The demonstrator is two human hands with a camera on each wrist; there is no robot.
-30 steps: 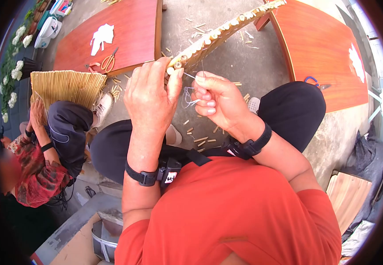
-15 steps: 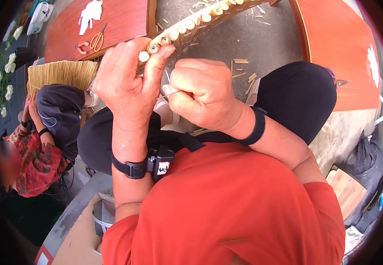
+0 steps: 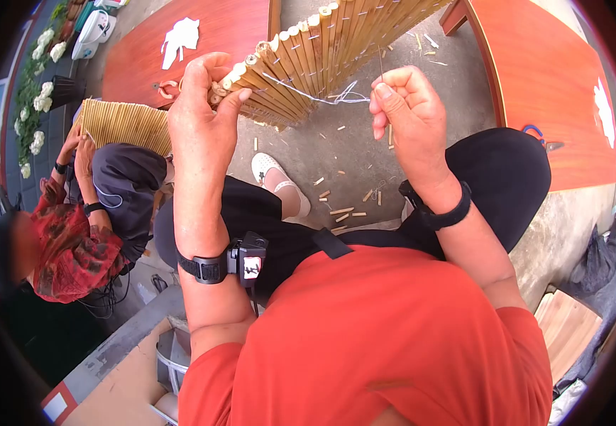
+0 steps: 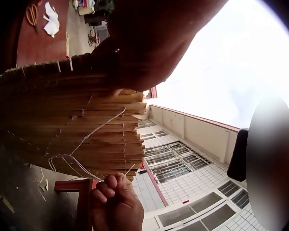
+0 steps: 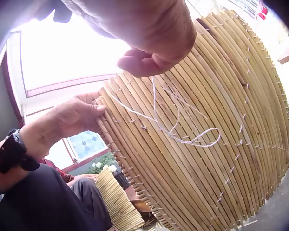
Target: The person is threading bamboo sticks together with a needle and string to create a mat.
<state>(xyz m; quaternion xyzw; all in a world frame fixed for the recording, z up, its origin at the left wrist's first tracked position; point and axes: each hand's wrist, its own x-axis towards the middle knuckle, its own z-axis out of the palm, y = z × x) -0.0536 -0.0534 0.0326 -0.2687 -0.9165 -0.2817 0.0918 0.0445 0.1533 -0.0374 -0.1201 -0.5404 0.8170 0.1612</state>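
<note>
Tan cane-like sticks, stitched side by side, form a slatted mat (image 3: 322, 50) held up above the grey floor (image 3: 354, 153). The left hand (image 3: 200, 117) grips its near corner; the right hand (image 3: 413, 110) pinches a thin dark needle (image 3: 381, 65), with slack white thread (image 3: 343, 99) looping from the mat. Good stitching probably calls for sticks pressed flush, and loops untangled before an even, firm pull. Counted: one needle, one mat in hand, another slatted mat (image 3: 127, 128) at left, two reddish tabletops (image 3: 138, 64) (image 3: 556, 106); sticks, too many to count surely.
</note>
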